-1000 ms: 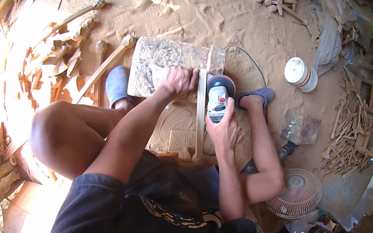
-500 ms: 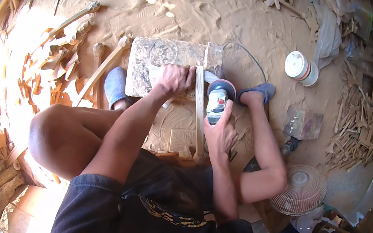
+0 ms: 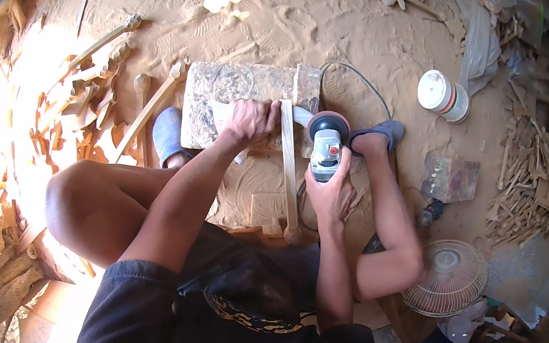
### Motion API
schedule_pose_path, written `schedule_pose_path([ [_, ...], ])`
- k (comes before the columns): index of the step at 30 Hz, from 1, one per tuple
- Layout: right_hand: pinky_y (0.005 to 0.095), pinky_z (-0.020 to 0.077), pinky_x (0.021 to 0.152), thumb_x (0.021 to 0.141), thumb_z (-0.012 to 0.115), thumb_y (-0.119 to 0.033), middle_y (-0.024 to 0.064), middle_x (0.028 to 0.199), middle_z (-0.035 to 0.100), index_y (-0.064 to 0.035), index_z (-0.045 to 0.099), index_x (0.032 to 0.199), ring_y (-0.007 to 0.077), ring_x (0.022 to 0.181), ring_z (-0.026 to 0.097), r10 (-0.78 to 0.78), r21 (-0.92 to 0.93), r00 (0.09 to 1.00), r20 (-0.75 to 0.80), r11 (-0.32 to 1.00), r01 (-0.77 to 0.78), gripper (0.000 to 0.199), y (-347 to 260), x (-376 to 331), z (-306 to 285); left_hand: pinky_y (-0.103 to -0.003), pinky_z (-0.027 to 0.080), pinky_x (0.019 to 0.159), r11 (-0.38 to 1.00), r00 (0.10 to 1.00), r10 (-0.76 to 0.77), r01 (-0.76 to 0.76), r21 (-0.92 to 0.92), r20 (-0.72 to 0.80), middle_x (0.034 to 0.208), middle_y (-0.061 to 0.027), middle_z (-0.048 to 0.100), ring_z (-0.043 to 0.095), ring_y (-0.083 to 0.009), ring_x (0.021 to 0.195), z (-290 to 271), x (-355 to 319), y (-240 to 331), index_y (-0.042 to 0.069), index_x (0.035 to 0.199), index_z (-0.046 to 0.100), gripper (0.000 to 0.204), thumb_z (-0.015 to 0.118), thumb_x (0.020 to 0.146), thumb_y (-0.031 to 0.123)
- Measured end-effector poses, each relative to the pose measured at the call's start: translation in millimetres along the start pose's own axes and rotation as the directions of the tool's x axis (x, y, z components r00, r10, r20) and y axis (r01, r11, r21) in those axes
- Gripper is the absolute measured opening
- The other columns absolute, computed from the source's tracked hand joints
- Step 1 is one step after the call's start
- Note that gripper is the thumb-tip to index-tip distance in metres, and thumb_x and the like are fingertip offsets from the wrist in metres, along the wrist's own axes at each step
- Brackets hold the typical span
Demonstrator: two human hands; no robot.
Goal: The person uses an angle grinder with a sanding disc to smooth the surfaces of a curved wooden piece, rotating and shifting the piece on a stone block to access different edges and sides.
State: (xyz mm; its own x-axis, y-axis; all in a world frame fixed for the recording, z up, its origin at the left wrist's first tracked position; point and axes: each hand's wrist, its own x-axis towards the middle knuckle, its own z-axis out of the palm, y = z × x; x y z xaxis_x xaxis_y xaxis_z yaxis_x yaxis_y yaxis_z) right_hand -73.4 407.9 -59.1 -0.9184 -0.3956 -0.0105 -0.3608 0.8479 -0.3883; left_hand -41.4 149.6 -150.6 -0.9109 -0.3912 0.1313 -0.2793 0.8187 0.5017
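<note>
My left hand [image 3: 251,120] is closed over a pale piece at the stone block [image 3: 207,76], its fingers against the upper end of a long wooden stick [image 3: 288,163]. Pale parts show on both sides of that hand; I cannot tell whether they join the stick. The stick slants toward my lap and ends in a knob. My right hand [image 3: 330,193] grips the body of an angle grinder [image 3: 325,156] fitted with a round sanding disc [image 3: 331,120]. The disc is tilted beside the pale part right of the stick; contact is unclear.
Carved wooden sticks [image 3: 149,110] and offcuts lie left, by my blue clog [image 3: 171,135]. A cable [image 3: 366,79] loops behind the grinder. Rightward are a white tub [image 3: 435,91], a box-shaped block [image 3: 449,180], a round fan [image 3: 446,279] and heaped wood pieces [image 3: 525,180].
The grinder has shifted slightly right, and its disc looks more tilted. My left hand and the stick's upper end sit slightly further left and lower in view.
</note>
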Motion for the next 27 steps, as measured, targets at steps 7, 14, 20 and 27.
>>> schedule_pose_path([
  [7,0.0574,0.0591,0.079,0.082,0.089,-0.030,0.0282,0.121,0.073,-0.0078,0.039,0.161,0.0473,0.096,0.075,0.002,-0.010,1.000,-0.024,1.000,-0.002,0.096,3,5,5,-0.051,0.051,0.048,1.000,0.998,-0.024,0.025,-0.018,0.058,0.058,-0.0192,0.065,0.065,-0.0387,0.048,-6,1,4,0.012,0.077,0.068,0.041,0.057,0.111,0.033],
  [14,0.0556,0.0594,0.080,0.081,0.089,-0.029,0.0283,0.114,0.075,-0.0053,0.039,0.157,0.0483,0.094,0.075,0.052,0.076,0.996,-0.068,0.996,-0.046,0.094,4,28,-18,-0.052,0.051,0.049,0.998,0.996,-0.053,0.055,-0.018,0.065,0.055,-0.0175,0.062,0.063,-0.0383,0.048,-1,-3,-6,0.011,0.082,0.068,0.040,0.053,0.112,0.032],
  [20,0.0475,0.0573,0.097,0.077,0.093,-0.029,0.0250,0.123,0.073,0.0005,0.041,0.152,0.0378,0.112,0.074,0.053,0.461,0.972,0.228,0.874,-0.156,0.096,25,64,-47,-0.049,0.052,0.052,0.995,0.994,0.099,-0.098,0.023,-0.040,0.058,-0.0183,0.065,0.066,-0.0384,0.051,-2,-1,3,0.012,0.083,0.072,0.041,0.052,0.112,0.033],
  [27,0.0479,0.0560,0.101,0.077,0.089,-0.038,0.0281,0.129,0.071,-0.0018,0.043,0.152,0.0417,0.120,0.072,0.079,0.241,0.913,0.400,0.952,-0.188,0.096,29,60,-65,-0.050,0.047,0.048,0.997,0.980,-0.018,0.002,0.077,0.197,0.071,-0.0147,0.070,0.064,-0.0356,0.052,9,-5,-15,0.011,0.123,0.075,0.030,0.054,0.109,0.028],
])
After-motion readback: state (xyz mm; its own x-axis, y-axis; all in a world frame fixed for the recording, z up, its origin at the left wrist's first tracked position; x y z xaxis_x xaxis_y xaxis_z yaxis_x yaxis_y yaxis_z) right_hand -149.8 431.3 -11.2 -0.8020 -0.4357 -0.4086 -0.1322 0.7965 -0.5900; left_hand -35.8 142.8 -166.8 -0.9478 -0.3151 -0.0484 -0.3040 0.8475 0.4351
